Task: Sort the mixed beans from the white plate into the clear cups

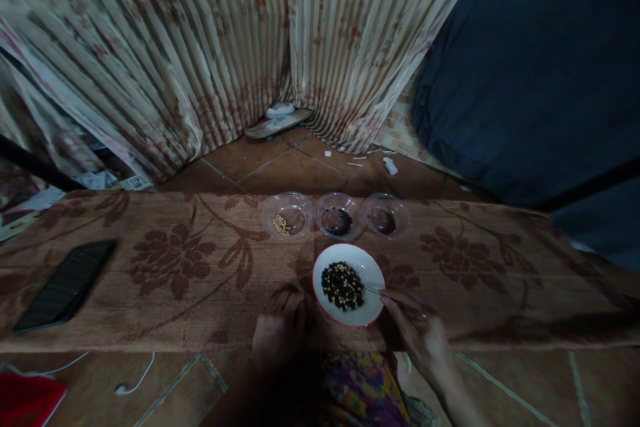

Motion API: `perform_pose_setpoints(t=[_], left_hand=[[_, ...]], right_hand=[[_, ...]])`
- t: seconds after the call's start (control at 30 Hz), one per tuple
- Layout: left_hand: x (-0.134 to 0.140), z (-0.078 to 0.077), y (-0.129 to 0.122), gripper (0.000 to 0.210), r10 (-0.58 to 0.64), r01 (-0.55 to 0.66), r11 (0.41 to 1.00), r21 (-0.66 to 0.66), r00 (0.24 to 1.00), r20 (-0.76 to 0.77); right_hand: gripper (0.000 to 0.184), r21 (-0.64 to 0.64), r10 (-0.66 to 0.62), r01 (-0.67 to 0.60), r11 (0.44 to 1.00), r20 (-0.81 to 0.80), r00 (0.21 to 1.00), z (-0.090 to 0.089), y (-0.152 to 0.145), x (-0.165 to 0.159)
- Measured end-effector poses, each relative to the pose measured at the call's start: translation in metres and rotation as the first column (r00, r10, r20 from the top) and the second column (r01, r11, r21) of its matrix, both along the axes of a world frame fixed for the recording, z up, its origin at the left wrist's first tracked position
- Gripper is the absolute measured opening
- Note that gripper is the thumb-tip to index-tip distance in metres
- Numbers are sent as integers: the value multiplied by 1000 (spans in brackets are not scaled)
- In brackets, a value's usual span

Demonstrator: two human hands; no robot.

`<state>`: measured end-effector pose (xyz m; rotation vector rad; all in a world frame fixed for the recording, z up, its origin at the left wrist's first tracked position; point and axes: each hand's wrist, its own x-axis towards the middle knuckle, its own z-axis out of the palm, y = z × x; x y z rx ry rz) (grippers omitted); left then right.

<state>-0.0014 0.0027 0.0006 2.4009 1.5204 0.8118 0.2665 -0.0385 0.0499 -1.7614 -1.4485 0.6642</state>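
A white bowl with a red rim point(325, 310) holds a mix of black and yellowish beans point(343, 285). From the right, my right hand point(417, 327) pinches slim metal tweezers point(371, 289), their tips over the bowl near the beans. My left hand point(280, 323) rests on the cloth left of the bowl, fingers curled in, with nothing visible in them. Behind the bowl stand three clear plastic cups in a row. The left cup point(300, 197) has a few yellowish beans, the middle cup point(345, 197) black ones, and the right cup point(397, 203) some dark reddish ones.
A brown flowered cloth point(200, 307) covers the long, narrow table. At its left end lies a dark phone or tablet point(67, 283). Striped curtains point(240, 33) hang beyond, with a skateboard point(280, 125) on the tiled floor below. Dark blue fabric point(540, 67) fills the right side.
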Motion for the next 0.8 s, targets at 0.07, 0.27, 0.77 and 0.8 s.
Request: perform_pose_setpoints(t=[0.07, 0.27, 0.77, 0.8], left_hand=[[0, 0, 0, 16, 1, -1, 1000, 10, 1000, -5], [0, -1, 1, 16, 1, -1, 1000, 15, 1000, -1], [-1, -5, 1, 15, -6, 6, 1000, 25, 1000, -10], [-2, -8, 1, 16, -8, 8, 999, 39, 1000, -5]], right_hand=[[30, 17, -1, 1, 1000, 11, 1000, 1, 0, -1], [28, 32, 21, -21, 999, 24, 999, 1, -3, -1], [22, 144, -33, 35, 989, -21, 999, 4, -3, 0], [22, 170, -55, 61, 984, -41, 998, 4, 0, 1]])
